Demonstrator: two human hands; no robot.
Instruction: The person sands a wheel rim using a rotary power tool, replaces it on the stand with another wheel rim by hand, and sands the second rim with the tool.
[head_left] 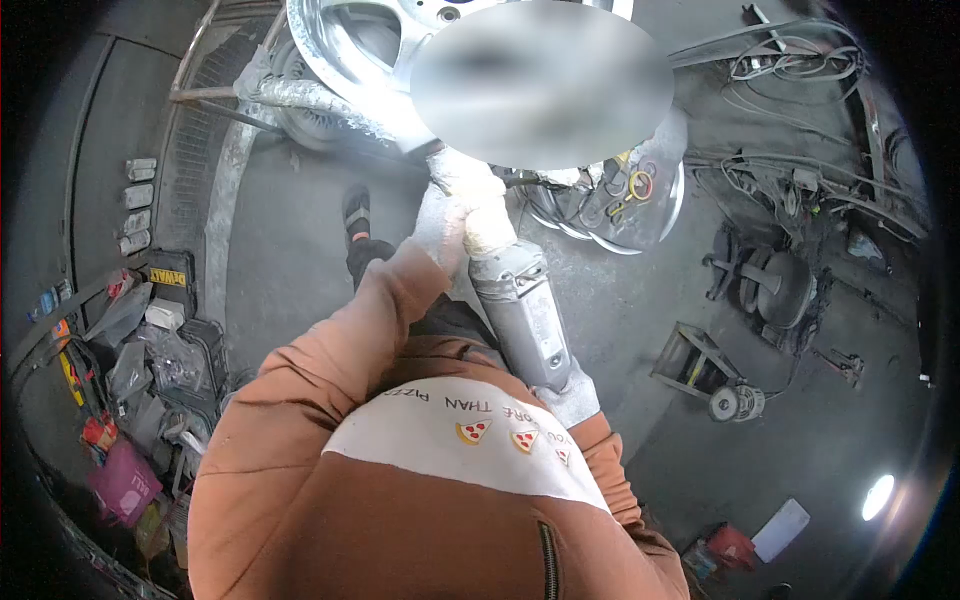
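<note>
A dusty grey grinder [522, 315] is held slantwise in front of my body, its head end pointing up toward a silver alloy wheel [345, 50]. My left hand [442, 218], in a whitish glove, is closed around the wrapped front part of the grinder, close to the wheel's lower edge. At the rear end, my right hand [572, 396], also gloved, grips the body. A blurred oval covers much of the wheel's right side, so whether the grinder's tip touches the wheel cannot be seen.
A round tray [655, 215] with scissors [632, 188] stands beyond the grinder. Cables [800, 60] lie at upper right, with a dark chair [775, 285] and a motor on a frame [735, 402] below. Tool cases [172, 280] and bags line the left. A shoe [356, 208] shows on the floor.
</note>
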